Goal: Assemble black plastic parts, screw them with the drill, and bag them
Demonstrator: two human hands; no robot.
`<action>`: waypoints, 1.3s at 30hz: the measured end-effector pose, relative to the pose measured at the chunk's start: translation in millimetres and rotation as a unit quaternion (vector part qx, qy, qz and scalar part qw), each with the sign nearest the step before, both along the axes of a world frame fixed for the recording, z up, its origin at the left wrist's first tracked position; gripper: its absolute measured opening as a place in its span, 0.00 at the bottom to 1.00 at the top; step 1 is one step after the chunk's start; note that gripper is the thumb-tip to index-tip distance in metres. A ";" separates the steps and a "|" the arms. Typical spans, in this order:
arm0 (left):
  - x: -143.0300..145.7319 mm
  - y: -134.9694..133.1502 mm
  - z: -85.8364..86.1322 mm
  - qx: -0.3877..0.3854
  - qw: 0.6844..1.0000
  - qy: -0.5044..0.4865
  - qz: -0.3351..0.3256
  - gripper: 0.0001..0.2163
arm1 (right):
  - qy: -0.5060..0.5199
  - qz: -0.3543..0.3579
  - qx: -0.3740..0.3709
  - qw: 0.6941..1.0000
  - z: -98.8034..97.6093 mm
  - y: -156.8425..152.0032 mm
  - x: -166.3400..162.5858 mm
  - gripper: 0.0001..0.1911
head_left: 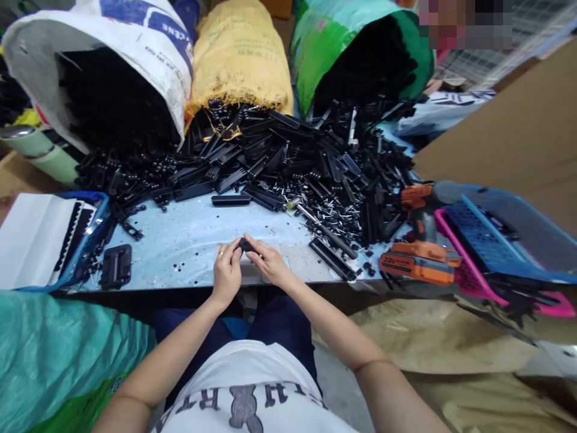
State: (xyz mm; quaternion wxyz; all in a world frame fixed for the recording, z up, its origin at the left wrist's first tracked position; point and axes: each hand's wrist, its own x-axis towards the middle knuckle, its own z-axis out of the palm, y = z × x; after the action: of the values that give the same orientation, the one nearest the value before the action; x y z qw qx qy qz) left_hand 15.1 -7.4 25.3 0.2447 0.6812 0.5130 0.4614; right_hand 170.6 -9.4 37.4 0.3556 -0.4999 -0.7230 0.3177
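Observation:
Both hands meet over the front edge of a blue-topped table (193, 225). Between their fingertips is a small black plastic part (244, 245), mostly covered by the fingers. My left hand (226, 267) has its fingers closed on the part's left side and wears a ring. My right hand (268, 260) pinches it from the right with thumb and forefinger. Beyond the hands lies a long black plastic piece (231, 200), in front of a heap of similar black pieces (234, 162). To the right are a hammer (327, 230) and a pile of small screws or pins (331, 204).
A white sack (175, 66), a yellow sack (243, 54) and a green sack (324, 48) line the back. An orange cordless drill (419, 261) stands at right, near a pink-rimmed basket (469, 264). At left are a black case-like piece (116, 266), a blue tray (97, 210) and a green flask (40, 150).

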 end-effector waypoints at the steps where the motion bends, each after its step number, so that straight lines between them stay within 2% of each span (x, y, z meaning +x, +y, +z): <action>1: 0.4 -1.1 -4.4 -0.020 0.999 0.020 0.019 0.17 | -0.051 -0.009 0.006 0.999 3.6 5.1 9.9 0.27; 3: -0.3 -0.8 -9.4 -0.029 0.993 0.109 0.020 0.19 | -0.134 -0.065 0.038 0.988 13.3 19.5 41.5 0.27; 5: -1.6 4.4 -8.5 0.005 0.969 0.241 -0.060 0.22 | -0.193 -0.163 0.075 0.965 24.4 39.7 86.1 0.25; 7: -1.6 13.1 -4.0 0.047 0.917 0.350 -0.184 0.24 | -0.275 -0.300 0.084 0.910 33.8 63.5 136.7 0.24; 9: -0.2 21.4 1.1 0.070 0.869 0.415 -0.259 0.25 | -0.344 -0.431 0.050 0.833 39.8 86.5 185.4 0.23; 10: 0.3 24.2 3.3 0.072 0.857 0.436 -0.264 0.24 | -0.369 -0.483 0.014 0.794 41.2 96.1 207.2 0.23; 12: -0.3 26.3 6.4 0.067 0.851 0.467 -0.230 0.21 | -0.395 -0.553 -0.083 0.729 40.9 109.7 243.3 0.22; 14: -3.7 24.5 7.8 0.060 0.853 0.486 -0.184 0.19 | -0.395 -0.575 -0.165 0.697 37.5 116.3 267.4 0.21; 16: -8.4 20.9 7.5 0.056 0.853 0.497 -0.150 0.18 | -0.390 -0.569 -0.199 0.696 32.5 119.0 279.0 0.19; 18: -12.4 17.9 5.8 0.053 0.852 0.504 -0.133 0.18 | -0.394 -0.559 -0.195 0.703 28.0 121.2 280.9 0.17; 23: -15.7 17.0 -3.1 0.055 0.852 0.507 -0.117 0.18 | -0.411 -0.496 -0.102 0.758 27.7 140.1 278.1 0.18; 25: -16.5 18.6 -9.4 0.060 0.859 0.494 -0.121 0.17 | -0.401 -0.490 -0.075 0.770 31.5 153.9 285.3 0.20; 29: -20.8 22.7 -27.6 0.094 0.887 0.431 -0.135 0.16 | -0.378 -0.511 -0.099 0.766 37.7 181.2 312.9 0.22; 33: -25.3 25.4 -43.6 0.127 0.904 0.386 -0.130 0.17 | -0.370 -0.491 -0.147 0.775 36.5 196.9 336.4 0.22; 39: -24.9 28.4 -51.9 0.129 0.912 0.366 -0.131 0.17 | -0.427 -0.472 -0.120 0.762 44.6 199.9 335.8 0.22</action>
State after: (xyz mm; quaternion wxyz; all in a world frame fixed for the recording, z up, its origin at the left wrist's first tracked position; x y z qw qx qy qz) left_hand -9.7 21.0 -26.6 0.0079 0.8890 0.4088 0.2062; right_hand 506.4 190.5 82.0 0.0523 -0.9002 -0.4292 -0.0527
